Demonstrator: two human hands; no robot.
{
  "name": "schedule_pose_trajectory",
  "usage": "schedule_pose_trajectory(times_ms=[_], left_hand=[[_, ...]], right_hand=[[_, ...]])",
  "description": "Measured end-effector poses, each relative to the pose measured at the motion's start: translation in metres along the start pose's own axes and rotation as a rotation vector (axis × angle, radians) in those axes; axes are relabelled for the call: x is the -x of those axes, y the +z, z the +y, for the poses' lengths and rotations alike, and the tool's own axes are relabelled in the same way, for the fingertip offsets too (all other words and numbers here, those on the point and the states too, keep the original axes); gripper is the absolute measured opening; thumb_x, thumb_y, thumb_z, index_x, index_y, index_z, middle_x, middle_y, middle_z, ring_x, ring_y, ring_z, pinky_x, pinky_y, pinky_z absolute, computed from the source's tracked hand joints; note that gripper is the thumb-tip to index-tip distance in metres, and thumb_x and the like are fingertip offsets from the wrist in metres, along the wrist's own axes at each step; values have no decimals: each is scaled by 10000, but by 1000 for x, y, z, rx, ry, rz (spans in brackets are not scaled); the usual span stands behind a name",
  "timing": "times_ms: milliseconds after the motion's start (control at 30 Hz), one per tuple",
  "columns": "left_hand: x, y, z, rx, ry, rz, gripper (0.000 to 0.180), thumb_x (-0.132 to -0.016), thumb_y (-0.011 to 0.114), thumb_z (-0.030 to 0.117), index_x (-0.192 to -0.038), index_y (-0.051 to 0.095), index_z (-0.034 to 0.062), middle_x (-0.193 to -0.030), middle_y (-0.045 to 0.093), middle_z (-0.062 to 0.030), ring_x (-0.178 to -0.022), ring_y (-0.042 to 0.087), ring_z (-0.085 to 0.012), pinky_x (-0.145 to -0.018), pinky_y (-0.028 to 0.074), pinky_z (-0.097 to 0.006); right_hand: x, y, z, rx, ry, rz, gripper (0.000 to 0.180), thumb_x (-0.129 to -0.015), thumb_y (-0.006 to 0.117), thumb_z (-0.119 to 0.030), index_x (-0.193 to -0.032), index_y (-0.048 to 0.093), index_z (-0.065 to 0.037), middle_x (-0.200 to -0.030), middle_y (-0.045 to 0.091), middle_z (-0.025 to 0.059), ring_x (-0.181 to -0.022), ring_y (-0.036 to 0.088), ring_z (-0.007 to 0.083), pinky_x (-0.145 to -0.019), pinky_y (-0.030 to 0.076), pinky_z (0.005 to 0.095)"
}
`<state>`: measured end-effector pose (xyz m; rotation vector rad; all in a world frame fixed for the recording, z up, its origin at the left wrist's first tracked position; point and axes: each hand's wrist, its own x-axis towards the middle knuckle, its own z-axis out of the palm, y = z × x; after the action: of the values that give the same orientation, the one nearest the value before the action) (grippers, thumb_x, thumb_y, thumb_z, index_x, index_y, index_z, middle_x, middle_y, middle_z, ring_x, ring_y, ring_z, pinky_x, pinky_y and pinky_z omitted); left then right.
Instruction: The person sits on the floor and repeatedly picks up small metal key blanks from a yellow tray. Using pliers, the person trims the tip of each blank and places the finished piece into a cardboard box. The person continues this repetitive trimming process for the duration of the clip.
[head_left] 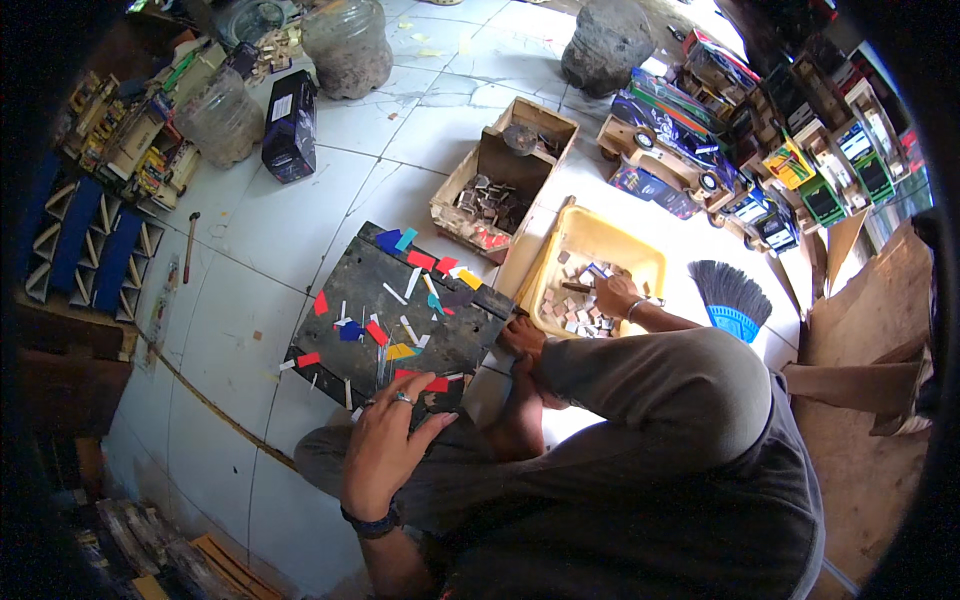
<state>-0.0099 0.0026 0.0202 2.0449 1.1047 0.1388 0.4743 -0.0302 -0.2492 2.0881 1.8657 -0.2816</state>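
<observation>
My left hand [388,440], with a ring and a dark wristband, lies at the near edge of a black board [345,270], fingers stretched and apart, holding nothing. Scattered over the board are red, blue, teal, yellow and white scraps, among them a red piece [436,383] by my fingertips. My right hand [617,297] reaches into a yellow plastic tray [655,255] of small wooden blocks [583,318]. Its fingers are bent together, and what they grip is too small to make out. A dark stick-like piece [576,287] lies by those fingertips.
Beyond the yellow tray stands a wooden box [465,222] with small dark pieces inside. A blue hand brush [733,305] is at the right, below wooden toy vehicles [670,150]. A hammer [190,245] and a dark carton [290,125] rest on the tiles at the left.
</observation>
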Motion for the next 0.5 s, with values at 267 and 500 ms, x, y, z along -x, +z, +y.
schedule_pose_trajectory(times_ms=[267,500], left_hand=[[-1,2,3,-27,15,0,538,-937,757,309,-1388,586,71,-1370,628,-213,-1246,609,-423,-1038,489,-464],[-1,4,3,-17,38,-1,524,-941,746,326,-1357,592,48,-1337,629,-217,-1199,619,-428,-989,506,-481]], right_hand=[[8,8,-19,-50,56,76,384,-824,661,-335,-965,772,5,-927,763,205,-831,736,343,-781,594,456],[6,-5,-15,-81,64,16,404,-815,670,-356,-969,773,3,-928,762,208,-835,733,358,-788,592,458]])
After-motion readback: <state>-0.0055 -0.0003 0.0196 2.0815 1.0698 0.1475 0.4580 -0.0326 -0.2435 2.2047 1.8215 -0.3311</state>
